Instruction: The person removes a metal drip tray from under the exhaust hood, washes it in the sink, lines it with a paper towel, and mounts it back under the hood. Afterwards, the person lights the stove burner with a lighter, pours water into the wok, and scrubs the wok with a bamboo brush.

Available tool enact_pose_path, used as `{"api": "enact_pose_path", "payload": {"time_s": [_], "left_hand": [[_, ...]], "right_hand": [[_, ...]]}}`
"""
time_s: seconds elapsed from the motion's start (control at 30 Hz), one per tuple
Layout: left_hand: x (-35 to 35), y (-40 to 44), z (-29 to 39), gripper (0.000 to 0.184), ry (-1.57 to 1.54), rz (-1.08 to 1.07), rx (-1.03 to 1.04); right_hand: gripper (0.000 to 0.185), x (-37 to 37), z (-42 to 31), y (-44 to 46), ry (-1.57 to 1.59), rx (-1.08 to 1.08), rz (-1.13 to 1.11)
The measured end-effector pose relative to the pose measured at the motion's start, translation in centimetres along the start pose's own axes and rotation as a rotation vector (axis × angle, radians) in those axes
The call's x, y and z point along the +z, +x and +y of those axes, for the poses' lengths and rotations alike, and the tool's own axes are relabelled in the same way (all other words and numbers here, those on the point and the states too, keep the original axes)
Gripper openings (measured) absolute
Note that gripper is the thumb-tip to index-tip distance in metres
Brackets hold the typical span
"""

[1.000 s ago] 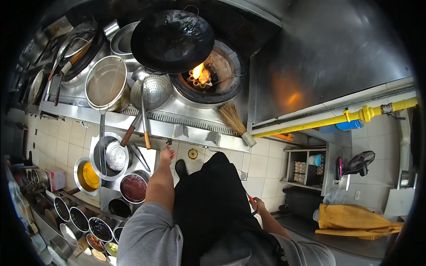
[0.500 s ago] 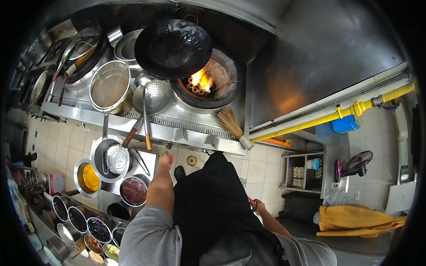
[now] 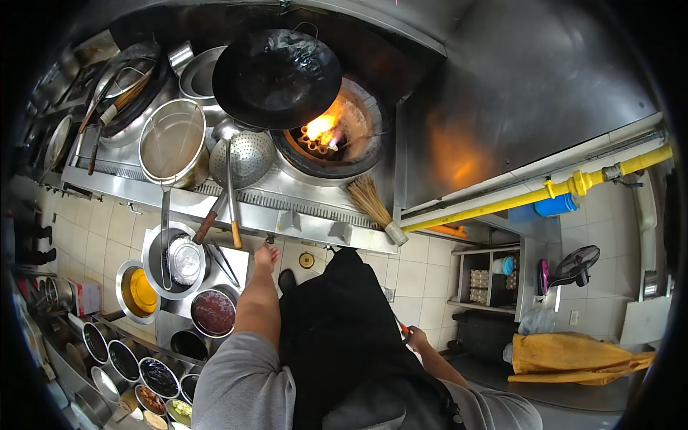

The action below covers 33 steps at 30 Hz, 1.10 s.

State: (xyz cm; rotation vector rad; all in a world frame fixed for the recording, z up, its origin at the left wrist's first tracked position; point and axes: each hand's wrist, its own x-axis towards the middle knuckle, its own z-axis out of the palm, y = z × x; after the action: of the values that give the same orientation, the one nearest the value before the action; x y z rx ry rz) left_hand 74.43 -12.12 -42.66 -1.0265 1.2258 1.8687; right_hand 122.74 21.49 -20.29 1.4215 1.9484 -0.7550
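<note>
My left hand (image 3: 267,257) reaches to the front edge of the stove, its fingers closed around a small dark burner knob (image 3: 270,239). Low at my right side, my right hand (image 3: 416,339) grips a slender red-handled tool (image 3: 406,330) with a thin shaft pointing up and left; its full shape is partly hidden by my apron. Orange fire (image 3: 324,130) burns in the round wok burner (image 3: 364,115). A black wok (image 3: 278,79) rests tilted at the burner's back left, partly covering it.
A bamboo brush (image 3: 374,208), perforated strainer (image 3: 244,159) and ladle (image 3: 233,193) lie on the stovetop beside a large pot (image 3: 172,141). Several bowls and sauce containers stand left, including a steel basin (image 3: 153,261). A yellow pipe (image 3: 516,196) runs along the right.
My left hand has moved slightly up to the knob, its fingers closing there. The fire looks somewhat bigger. More of the red-handled tool's thin shaft shows in my right hand.
</note>
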Motion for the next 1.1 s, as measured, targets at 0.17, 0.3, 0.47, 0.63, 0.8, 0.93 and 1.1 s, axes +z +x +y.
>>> {"api": "enact_pose_path", "payload": {"time_s": [0.17,0.3,0.47,0.63,0.8,0.93,1.1], "left_hand": [[0.4,0.6,0.7,0.029,-0.116,0.033,-0.016],[0.8,0.9,1.1,0.026,-0.172,0.039,-0.030],[0.8,1.5,0.5,0.021,-0.273,0.003,-0.034],[0.8,2.0,-0.1,0.018,-0.338,0.006,-0.027],[1.2,1.2,0.4,0.018,-0.393,0.019,-0.027],[1.3,1.1,0.3,0.019,-0.419,0.022,-0.026],[0.7,2.5,-0.2,0.024,-0.427,-0.045,-0.028]], "right_hand": [[0.038,0.1,-0.5,-0.5,-0.073,0.000,0.026],[0.040,0.1,-0.5,-0.6,-0.102,-0.020,0.010],[0.040,0.5,0.1,-0.2,-0.123,-0.043,0.028],[0.037,0.1,-1.0,-0.9,-0.133,-0.014,0.037],[0.037,0.0,-1.8,-1.4,-0.117,-0.004,0.021],[0.044,-0.1,-1.9,-1.1,-0.088,0.035,0.017],[0.042,-0.4,-2.2,-1.6,-0.118,0.018,0.019]]}}
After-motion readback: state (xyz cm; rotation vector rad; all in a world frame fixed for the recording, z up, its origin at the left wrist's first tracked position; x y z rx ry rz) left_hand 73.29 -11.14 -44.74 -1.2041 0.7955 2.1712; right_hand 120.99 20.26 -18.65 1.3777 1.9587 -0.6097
